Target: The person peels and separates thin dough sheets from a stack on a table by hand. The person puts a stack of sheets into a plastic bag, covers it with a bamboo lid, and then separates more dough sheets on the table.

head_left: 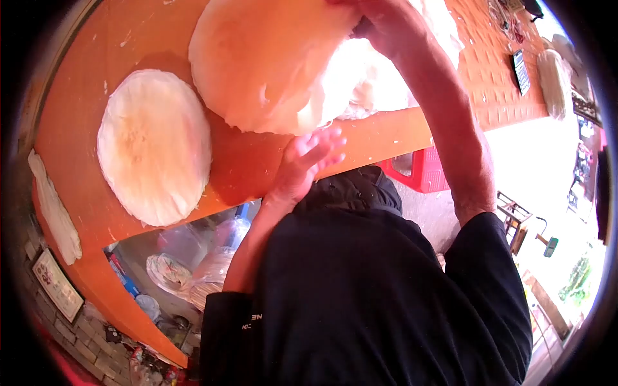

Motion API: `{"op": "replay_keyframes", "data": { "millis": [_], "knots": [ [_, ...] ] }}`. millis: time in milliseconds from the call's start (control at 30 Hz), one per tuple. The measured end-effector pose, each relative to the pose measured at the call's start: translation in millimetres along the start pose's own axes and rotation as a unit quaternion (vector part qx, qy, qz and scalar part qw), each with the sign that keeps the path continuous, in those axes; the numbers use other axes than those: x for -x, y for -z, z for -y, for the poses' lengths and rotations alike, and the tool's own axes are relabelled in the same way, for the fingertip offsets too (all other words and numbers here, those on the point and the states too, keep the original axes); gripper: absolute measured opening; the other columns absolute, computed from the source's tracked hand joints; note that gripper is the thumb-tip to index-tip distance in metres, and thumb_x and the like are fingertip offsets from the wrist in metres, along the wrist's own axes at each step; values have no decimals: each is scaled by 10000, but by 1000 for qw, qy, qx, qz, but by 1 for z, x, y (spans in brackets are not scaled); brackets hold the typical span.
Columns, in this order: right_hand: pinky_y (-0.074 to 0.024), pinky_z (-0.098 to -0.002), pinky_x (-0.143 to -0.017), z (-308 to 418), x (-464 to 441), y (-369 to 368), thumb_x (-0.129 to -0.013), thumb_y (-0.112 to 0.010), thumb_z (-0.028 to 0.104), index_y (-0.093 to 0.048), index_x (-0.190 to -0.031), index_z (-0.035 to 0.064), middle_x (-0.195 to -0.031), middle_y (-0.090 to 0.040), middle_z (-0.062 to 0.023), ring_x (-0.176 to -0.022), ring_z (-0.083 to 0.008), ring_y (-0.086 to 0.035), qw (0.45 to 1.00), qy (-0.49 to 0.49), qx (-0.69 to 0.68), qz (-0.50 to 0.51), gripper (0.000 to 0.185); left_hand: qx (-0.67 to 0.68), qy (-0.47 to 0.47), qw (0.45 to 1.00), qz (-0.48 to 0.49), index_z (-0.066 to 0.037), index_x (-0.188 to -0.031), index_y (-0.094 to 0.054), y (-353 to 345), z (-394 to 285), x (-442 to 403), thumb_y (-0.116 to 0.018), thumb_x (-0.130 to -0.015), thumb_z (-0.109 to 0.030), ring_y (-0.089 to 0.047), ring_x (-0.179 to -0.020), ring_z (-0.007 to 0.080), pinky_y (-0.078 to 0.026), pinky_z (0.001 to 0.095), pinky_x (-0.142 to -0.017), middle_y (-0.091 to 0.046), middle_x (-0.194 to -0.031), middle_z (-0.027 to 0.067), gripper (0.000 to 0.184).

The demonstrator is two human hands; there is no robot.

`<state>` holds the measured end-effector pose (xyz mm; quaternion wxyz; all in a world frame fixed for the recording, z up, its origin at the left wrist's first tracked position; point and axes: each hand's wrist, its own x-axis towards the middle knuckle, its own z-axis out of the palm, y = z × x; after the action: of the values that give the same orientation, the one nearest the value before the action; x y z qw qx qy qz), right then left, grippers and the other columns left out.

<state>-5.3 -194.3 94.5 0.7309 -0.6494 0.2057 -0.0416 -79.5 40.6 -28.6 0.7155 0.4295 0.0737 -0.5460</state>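
Observation:
A large, thin pale sheet [257, 64] is lifted above the orange table [241, 164], near the top centre. My right hand [370, 19] is at the sheet's upper right edge; its fingers are partly cut off and hidden. Below the sheet's lower edge, my left hand [312, 154] has its fingers spread, palm up, holding nothing. A round white sheet with a yellowish middle [154, 148] lies flat on the table to the left. Bright, crumpled white material [380, 80] lies behind and beside the lifted sheet.
A narrow white strip [55, 209] lies at the table's left edge. A calculator [521, 73] and a wrapped white bundle [554, 83] are at the right. Under the table are a red crate [428, 170] and plastic bags [193, 270]. A framed picture [58, 285] stands lower left.

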Motion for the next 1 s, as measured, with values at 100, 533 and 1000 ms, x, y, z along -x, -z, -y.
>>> {"op": "replay_keyframes", "data": {
  "millis": [100,533,1000],
  "knots": [
    [-479,-278,-538,-8,-8,-7,-793,-587,182,-647,-843,-39,-721,-615,-99,-589,-170,-584,999,24,-31,16,234,-20,-181,983,-27,56,-1246,-427,-15,8,-31,-589,-901,-321,-482,-1185,262,-435,396,-974,-528,-1180,161,537],
    [-496,-269,-631,67,-12,-26,-807,-555,155,-626,-937,-28,-814,-621,-94,-707,-159,-602,969,229,63,73,235,155,-134,972,-115,-1,-1240,-434,-18,40,-81,-515,-942,-310,-614,-954,236,-527,345,-828,-530,-1181,152,436],
    [-500,-274,-695,61,-17,-27,-774,-559,75,-590,-1045,-31,-906,-618,-96,-780,-158,-603,961,250,89,79,293,191,-56,979,-46,-19,-1208,-472,-27,44,-57,-501,-942,-243,-601,-1036,244,-504,382,-885,-572,-1180,123,350]
  ]
}}
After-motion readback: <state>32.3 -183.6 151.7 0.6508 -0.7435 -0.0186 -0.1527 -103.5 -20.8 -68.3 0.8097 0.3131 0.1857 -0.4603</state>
